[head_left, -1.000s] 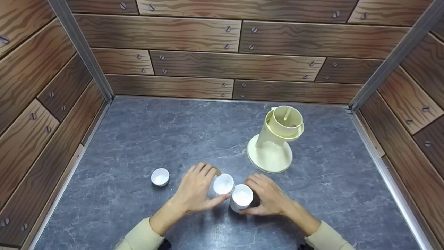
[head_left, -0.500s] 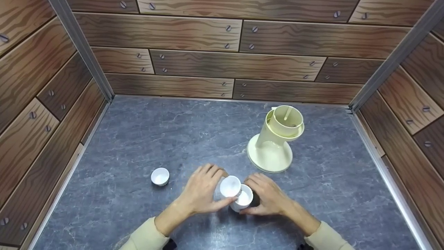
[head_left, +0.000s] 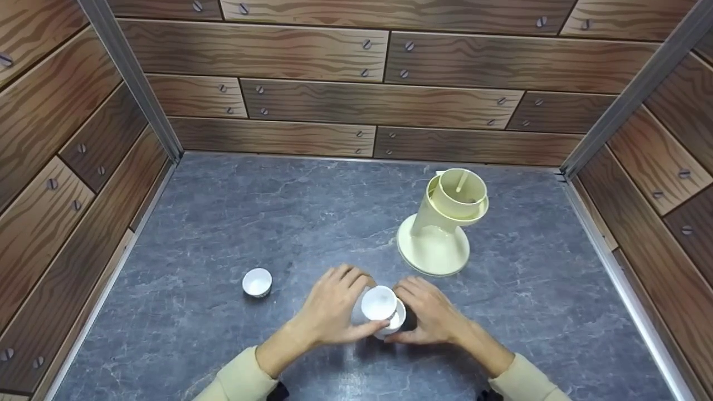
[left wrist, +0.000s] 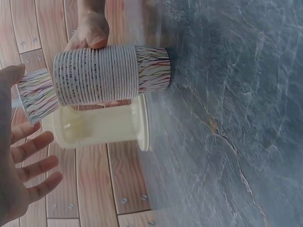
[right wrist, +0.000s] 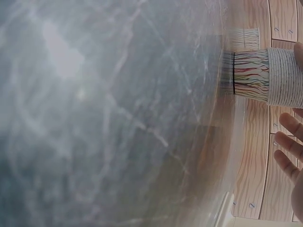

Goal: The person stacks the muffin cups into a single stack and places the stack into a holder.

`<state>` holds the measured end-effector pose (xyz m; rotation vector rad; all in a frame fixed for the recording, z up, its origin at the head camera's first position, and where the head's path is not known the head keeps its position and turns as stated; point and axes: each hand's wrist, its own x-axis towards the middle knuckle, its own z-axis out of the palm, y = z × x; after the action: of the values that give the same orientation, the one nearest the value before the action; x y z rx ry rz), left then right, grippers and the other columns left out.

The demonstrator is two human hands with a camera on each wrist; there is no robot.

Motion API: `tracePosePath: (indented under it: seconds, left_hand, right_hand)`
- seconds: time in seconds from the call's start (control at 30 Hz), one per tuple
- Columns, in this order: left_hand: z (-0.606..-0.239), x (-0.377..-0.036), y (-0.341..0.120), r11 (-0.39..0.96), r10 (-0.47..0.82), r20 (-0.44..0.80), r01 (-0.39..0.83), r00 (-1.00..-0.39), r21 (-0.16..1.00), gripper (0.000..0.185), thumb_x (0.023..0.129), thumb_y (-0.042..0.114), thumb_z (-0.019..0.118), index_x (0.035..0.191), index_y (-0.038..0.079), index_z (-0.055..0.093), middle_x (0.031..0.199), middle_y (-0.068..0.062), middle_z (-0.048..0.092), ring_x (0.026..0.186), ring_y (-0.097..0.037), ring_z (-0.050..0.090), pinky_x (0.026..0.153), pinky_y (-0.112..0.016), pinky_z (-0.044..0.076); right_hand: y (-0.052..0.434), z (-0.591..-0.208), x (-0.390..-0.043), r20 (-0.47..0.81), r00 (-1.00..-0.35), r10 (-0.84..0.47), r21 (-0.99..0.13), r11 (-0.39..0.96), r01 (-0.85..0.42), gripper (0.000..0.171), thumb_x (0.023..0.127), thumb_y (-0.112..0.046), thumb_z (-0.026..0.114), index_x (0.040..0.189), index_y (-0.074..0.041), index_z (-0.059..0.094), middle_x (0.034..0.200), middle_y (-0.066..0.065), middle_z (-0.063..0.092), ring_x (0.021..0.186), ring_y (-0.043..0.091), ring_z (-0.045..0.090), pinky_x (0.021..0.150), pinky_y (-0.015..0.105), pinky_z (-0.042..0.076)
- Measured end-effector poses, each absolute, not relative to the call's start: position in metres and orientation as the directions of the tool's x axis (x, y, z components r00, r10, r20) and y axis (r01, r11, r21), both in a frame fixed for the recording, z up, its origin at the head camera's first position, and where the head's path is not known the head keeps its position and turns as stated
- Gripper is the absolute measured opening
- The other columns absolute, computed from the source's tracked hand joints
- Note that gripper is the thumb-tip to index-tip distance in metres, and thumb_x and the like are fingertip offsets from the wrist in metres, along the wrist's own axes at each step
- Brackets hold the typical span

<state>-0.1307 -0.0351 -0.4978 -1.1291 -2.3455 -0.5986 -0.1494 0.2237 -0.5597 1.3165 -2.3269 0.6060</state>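
A paper cup [left wrist: 38, 94] with coloured wavy lines is pinched between the thumb and index finger of my left hand [head_left: 337, 306]; the other fingers are spread. It sits tilted at the top rim of a tall stack of nested paper cups [left wrist: 97, 75], overlapping the stack's mouth in the head view. My right hand [head_left: 426, 312] grips the side of this upright stack, whose bottom is at the tabletop. In the right wrist view, the stack's lower end and several loosely held right fingers [right wrist: 289, 135] show.
A single paper cup [head_left: 257, 283] stands upright to the left. Behind the right hand is a cream plastic stand [head_left: 437, 245] with a round base and an open cylinder on top. Wood-patterned walls [head_left: 312, 100] enclose the grey marbled table [head_left: 289, 211] at the back and sides.
My left hand has moved right with its cup, from beside the stack to over its mouth. The right hand and stack have stayed in place.
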Motion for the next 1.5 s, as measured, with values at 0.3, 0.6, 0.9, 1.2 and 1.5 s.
tracePosePath:
  seconds: [0.3, 0.6, 0.9, 1.2, 1.5]
  left_hand:
    - [-0.500, -0.131, -0.028, 0.579, 0.629, 0.535, 0.799, -0.564, 0.163, 0.058, 0.089, 0.072, 0.057, 0.108, 0.018, 0.064, 0.109, 0.001, 0.062, 0.101, -0.017, 0.055, 0.086, -0.034, 0.049]
    - [-0.504, -0.131, -0.023, 0.573, 0.651, 0.523, 0.808, -0.550, 0.137, 0.058, 0.087, 0.073, 0.059, 0.104, 0.018, 0.062, 0.107, 0.002, 0.061, 0.100, -0.017, 0.054, 0.083, -0.031, 0.048]
    - [-0.508, -0.132, -0.019, 0.569, 0.655, 0.528, 0.813, -0.541, 0.125, 0.058, 0.087, 0.072, 0.060, 0.105, 0.017, 0.063, 0.106, 0.002, 0.062, 0.101, -0.018, 0.056, 0.083, -0.032, 0.049]
    - [-0.514, -0.132, -0.016, 0.569, 0.650, 0.533, 0.812, -0.541, 0.130, 0.057, 0.083, 0.070, 0.066, 0.106, 0.017, 0.064, 0.108, 0.001, 0.062, 0.101, -0.018, 0.056, 0.080, -0.032, 0.049]
    - [-0.517, -0.131, -0.016, 0.563, 0.649, 0.527, 0.812, -0.548, 0.151, 0.058, 0.087, 0.071, 0.061, 0.107, 0.016, 0.064, 0.108, 0.000, 0.062, 0.102, -0.018, 0.056, 0.081, -0.036, 0.051]
  right_hand:
    - [0.224, -0.561, -0.150, 0.530, -0.482, -0.698, -0.174, 0.466, -0.867, 0.074, 0.066, -0.067, 0.086, 0.109, -0.012, 0.064, 0.103, -0.003, 0.061, 0.092, 0.015, 0.057, 0.081, 0.033, 0.047]
    - [0.225, -0.562, -0.150, 0.521, -0.480, -0.706, -0.171, 0.464, -0.869, 0.071, 0.067, -0.068, 0.085, 0.106, -0.013, 0.063, 0.102, -0.004, 0.060, 0.092, 0.015, 0.056, 0.081, 0.034, 0.048]
    - [0.225, -0.561, -0.150, 0.531, -0.480, -0.699, -0.173, 0.465, -0.868, 0.069, 0.067, -0.067, 0.084, 0.104, -0.013, 0.063, 0.101, -0.004, 0.060, 0.091, 0.015, 0.056, 0.081, 0.034, 0.048]
    - [0.224, -0.562, -0.150, 0.551, -0.470, -0.690, -0.171, 0.457, -0.873, 0.063, 0.071, -0.065, 0.082, 0.102, -0.014, 0.063, 0.098, -0.005, 0.059, 0.086, 0.014, 0.055, 0.076, 0.033, 0.047]
    - [0.224, -0.563, -0.150, 0.543, -0.463, -0.700, -0.159, 0.455, -0.876, 0.061, 0.073, -0.061, 0.081, 0.104, -0.012, 0.064, 0.099, -0.003, 0.060, 0.088, 0.015, 0.057, 0.077, 0.033, 0.049]
